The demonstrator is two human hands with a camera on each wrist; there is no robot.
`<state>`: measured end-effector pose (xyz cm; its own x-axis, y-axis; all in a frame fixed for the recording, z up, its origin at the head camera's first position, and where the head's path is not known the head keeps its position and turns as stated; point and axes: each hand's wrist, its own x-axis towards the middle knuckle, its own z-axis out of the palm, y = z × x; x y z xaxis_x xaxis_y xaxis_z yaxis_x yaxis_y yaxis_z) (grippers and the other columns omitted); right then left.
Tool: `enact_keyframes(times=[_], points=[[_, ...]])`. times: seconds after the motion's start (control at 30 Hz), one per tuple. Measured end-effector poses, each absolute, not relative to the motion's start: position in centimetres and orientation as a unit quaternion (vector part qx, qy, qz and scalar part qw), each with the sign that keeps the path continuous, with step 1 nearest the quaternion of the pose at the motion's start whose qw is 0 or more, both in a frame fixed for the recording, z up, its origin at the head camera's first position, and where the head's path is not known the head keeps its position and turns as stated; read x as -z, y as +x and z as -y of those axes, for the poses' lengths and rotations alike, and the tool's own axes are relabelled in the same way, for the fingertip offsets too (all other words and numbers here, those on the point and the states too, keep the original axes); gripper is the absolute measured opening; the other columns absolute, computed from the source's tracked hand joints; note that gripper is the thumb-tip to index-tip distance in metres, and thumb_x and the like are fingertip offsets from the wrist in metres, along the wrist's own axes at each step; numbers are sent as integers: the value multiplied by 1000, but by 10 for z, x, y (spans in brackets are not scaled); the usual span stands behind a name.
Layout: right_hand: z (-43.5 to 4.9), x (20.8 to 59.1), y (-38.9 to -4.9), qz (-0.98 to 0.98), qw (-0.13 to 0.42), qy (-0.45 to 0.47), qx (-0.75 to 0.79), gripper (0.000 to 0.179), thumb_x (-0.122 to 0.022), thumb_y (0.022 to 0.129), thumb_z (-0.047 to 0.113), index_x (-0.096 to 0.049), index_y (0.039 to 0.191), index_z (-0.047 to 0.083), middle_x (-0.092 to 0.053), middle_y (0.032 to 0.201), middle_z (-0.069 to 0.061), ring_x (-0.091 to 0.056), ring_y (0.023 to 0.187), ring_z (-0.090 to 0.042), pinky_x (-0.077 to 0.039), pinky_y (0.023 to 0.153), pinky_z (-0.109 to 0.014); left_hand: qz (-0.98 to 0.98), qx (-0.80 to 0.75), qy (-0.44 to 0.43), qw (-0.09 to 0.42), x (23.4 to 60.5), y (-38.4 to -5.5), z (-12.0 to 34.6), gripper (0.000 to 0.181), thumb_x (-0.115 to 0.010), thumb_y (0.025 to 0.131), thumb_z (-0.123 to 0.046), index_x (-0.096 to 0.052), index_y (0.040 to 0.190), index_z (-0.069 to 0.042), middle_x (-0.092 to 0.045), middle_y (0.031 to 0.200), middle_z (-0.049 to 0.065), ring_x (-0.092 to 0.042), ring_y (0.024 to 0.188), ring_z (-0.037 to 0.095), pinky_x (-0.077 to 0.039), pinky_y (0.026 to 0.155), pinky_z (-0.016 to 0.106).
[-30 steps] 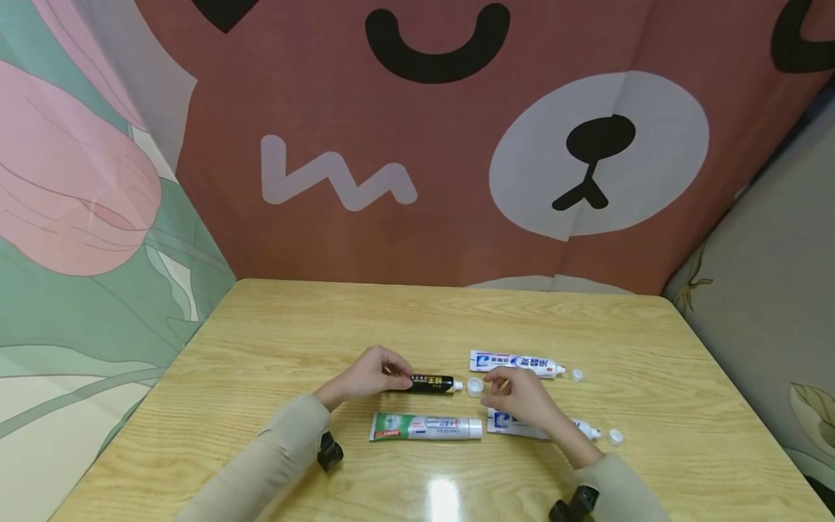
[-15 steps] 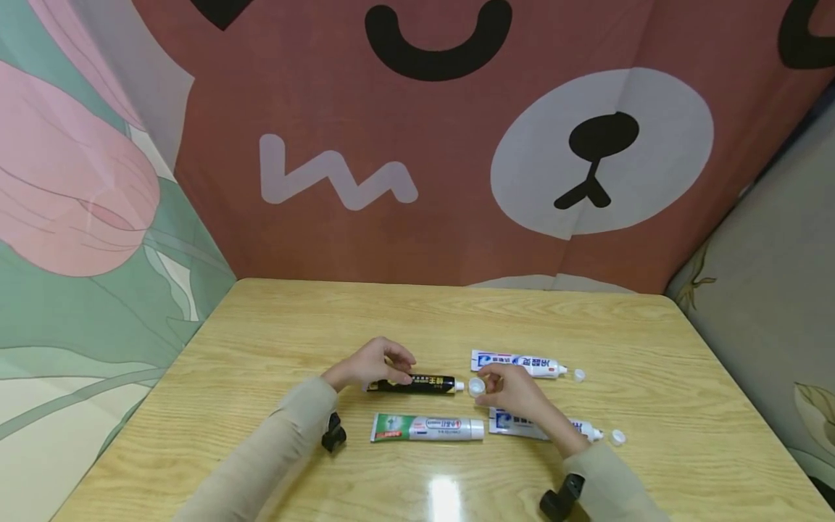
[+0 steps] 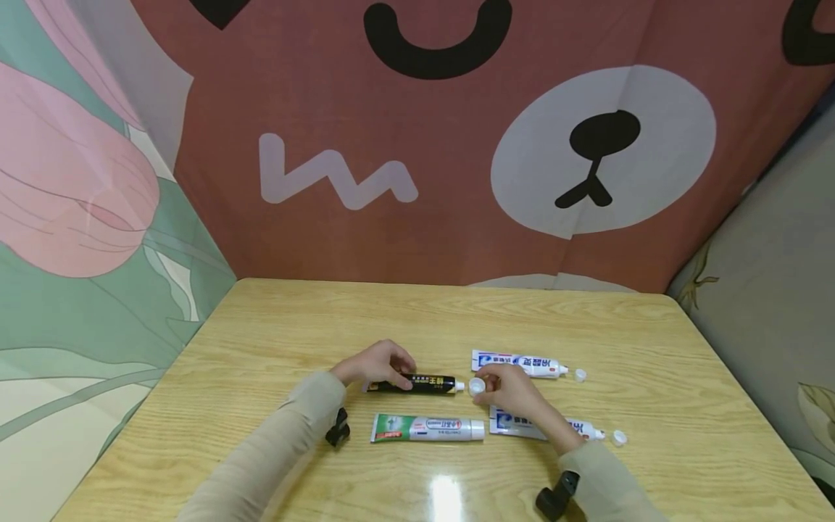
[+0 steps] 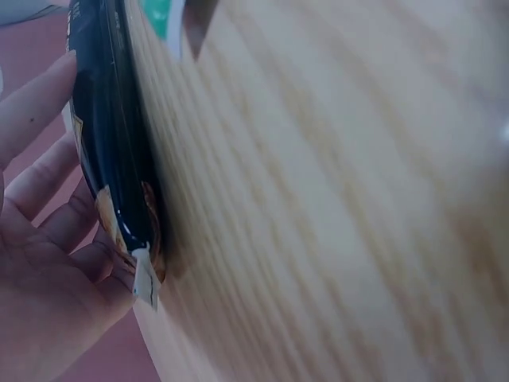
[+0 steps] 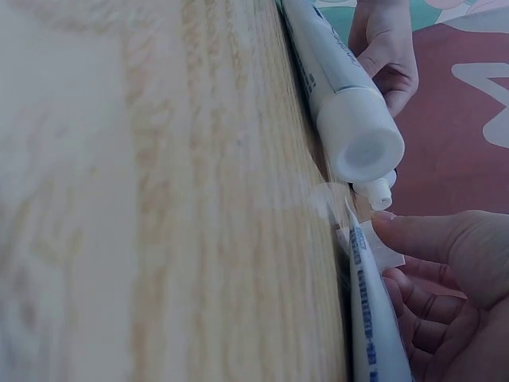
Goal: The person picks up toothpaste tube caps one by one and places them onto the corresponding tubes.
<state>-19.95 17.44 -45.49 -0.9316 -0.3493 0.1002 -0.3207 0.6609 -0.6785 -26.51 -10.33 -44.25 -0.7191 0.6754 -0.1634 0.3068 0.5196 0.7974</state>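
Note:
A black toothpaste tube (image 3: 427,384) with gold lettering lies on the table, its uncapped white nozzle pointing right. My left hand (image 3: 378,362) is at its middle, thumb touching the tube and fingers curved behind it. The left wrist view shows the same tube (image 4: 115,119) close up, with the fingers partly hidden by it. My right hand (image 3: 512,388) pinches a white round cap (image 3: 477,387) just off the nozzle. The thumb (image 5: 413,239) lies at the edge of the cap in the right wrist view.
A green and silver toothpaste tube (image 3: 427,428) lies in front, its white cap on. Two white and blue tubes, one behind (image 3: 518,363) and one partly under my right forearm (image 3: 515,423), lie uncapped. Their small caps (image 3: 580,375) sit to the right on the table (image 3: 293,312).
The left hand has shifted a little along the black tube and uncovered more of its left end. The right hand has come to the white cap and taken hold of it.

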Motion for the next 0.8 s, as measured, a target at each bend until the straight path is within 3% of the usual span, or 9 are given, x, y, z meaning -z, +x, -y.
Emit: enact_keyframes(times=[0.53, 0.8], points=[[-173, 452, -194, -909, 6, -184, 375, 29, -77, 69, 12, -66, 93, 2, -53, 66, 6, -46, 59, -8, -41, 54, -22, -843, -367, 315, 234, 445, -260, 99, 15, -71, 78, -7, -68, 93, -4, -62, 81, 0, -53, 70, 12, -45, 65, 27], [-176, 451, -193, -907, 6, -178, 381, 29, -76, 72, 17, -66, 94, 2, -62, 80, 0, -57, 71, -12, -48, 64, -25, -851, -365, 309, 218, 442, -258, 100, 14, -71, 78, -8, -67, 91, -8, -60, 82, -3, -54, 73, 12, -46, 68, 27]])
